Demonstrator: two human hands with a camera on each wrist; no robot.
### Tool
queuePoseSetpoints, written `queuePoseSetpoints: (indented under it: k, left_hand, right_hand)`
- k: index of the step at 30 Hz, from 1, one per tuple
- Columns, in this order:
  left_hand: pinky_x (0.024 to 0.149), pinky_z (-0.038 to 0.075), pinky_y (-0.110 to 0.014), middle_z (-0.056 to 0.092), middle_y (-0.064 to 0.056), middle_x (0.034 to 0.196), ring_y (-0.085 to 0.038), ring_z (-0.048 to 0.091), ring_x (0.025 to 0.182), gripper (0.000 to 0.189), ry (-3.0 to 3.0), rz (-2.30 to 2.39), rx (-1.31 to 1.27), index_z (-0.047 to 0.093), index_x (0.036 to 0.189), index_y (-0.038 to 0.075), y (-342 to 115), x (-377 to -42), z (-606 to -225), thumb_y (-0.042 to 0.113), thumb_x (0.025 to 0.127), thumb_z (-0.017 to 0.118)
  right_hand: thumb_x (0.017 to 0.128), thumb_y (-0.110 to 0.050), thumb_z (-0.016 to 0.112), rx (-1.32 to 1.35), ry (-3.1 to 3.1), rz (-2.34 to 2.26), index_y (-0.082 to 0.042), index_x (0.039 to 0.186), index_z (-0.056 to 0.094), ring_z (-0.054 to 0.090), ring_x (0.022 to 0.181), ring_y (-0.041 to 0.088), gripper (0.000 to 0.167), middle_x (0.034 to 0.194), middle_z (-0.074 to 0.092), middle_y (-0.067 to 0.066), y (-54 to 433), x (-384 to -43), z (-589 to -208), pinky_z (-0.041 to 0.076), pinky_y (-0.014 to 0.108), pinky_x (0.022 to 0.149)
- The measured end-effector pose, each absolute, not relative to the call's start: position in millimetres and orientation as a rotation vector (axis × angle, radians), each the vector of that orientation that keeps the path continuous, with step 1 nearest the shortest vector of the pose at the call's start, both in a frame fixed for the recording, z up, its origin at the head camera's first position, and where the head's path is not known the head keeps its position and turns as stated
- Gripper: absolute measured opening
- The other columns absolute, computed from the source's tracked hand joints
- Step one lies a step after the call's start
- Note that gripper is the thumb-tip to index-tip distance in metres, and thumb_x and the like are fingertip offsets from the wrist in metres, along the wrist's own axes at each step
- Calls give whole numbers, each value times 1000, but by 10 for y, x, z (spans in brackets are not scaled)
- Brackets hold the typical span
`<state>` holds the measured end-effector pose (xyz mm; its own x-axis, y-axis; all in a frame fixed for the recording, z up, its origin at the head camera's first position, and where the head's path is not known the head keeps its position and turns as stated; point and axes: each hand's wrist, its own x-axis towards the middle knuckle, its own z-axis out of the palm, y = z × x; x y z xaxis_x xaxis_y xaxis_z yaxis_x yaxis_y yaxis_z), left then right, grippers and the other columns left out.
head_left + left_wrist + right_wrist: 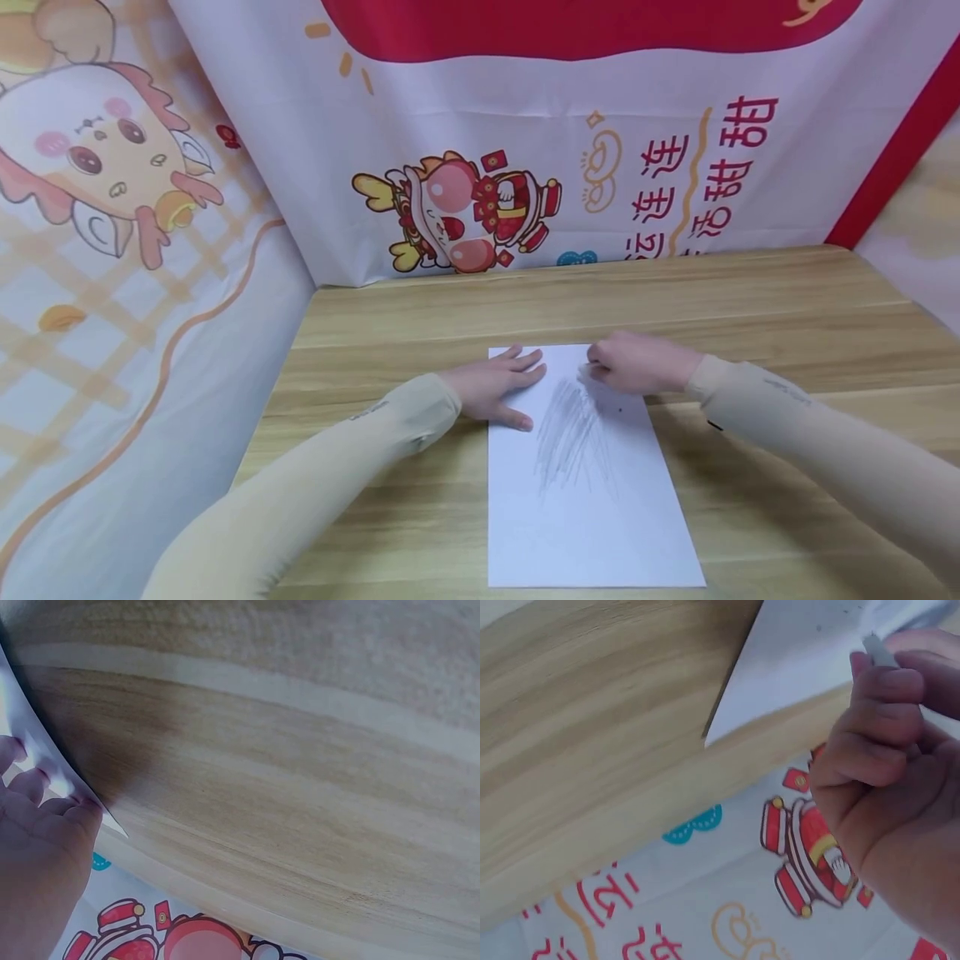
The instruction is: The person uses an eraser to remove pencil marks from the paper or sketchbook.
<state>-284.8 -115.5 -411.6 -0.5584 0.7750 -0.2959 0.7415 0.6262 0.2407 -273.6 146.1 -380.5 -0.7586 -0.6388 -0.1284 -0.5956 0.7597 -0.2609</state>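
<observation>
A white sheet of paper (577,537) lies on the wooden table, with grey pencil scribble (564,450) across its upper middle. My left hand (492,388) rests on the sheet's upper left part, fingers spread and palm down. At the upper right of the sheet, my right hand (633,363) pinches a small whitish eraser (880,651), its end near the top of the scribble. The other fingers of that hand are curled in. In the left wrist view, the fingertips (31,784) lie on the paper along its edge.
The wooden table (405,333) extends on both sides of the sheet. Dark specks of crumbs (620,410) lie on the paper near the right hand. A white and red printed cloth (480,100) hangs behind the table, and another patterned cloth (150,350) is at the left.
</observation>
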Motion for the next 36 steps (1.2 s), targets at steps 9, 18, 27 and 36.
queuePoseSetpoints:
  k: [9, 18, 27, 36]
  left_hand:
    - [117, 9, -39, 3, 2, 164, -28, -4, 148, 93, 2472, 132, 1206, 21, 158, 21, -1178, -2865, -4154, 67, 86, 58]
    - [117, 10, -40, 5, 0, 164, -29, -3, 148, 90, 2465, 141, 1199, 22, 157, 18, -1158, -2821, -4072, 62, 88, 61]
    - [117, 10, -41, 5, 1, 164, -29, -2, 148, 90, 2488, 134, 1174, 22, 157, 19, -1172, -2817, -4059, 61, 88, 62]
    - [117, 11, -40, 4, 1, 164, -28, -3, 148, 91, 2471, 119, 1189, 21, 158, 20, -1167, -2836, -4092, 64, 88, 60]
  right_hand:
    - [94, -14, 67, -1079, 2783, -244, -5, 99, 71, 53, 56, 9, 11, 66, 57, -6, 1192, -2828, -3936, 50, 27, 59]
    - [92, -8, 67, -1174, 2701, -264, -12, 82, 67, 46, 54, 6, 10, 62, 49, -10, 1452, -2596, -3910, 43, 24, 52]
    - [84, 6, 59, -1277, 2703, -316, -18, 60, 38, 22, 53, 4, 39, 61, 19, -12, 1763, -2290, -3871, 22, 22, 46]
    - [88, 1, 59, -1154, 2685, -323, -17, 62, 43, 25, 51, 3, 35, 60, 24, -10, 1702, -2401, -3846, 25, 22, 45]
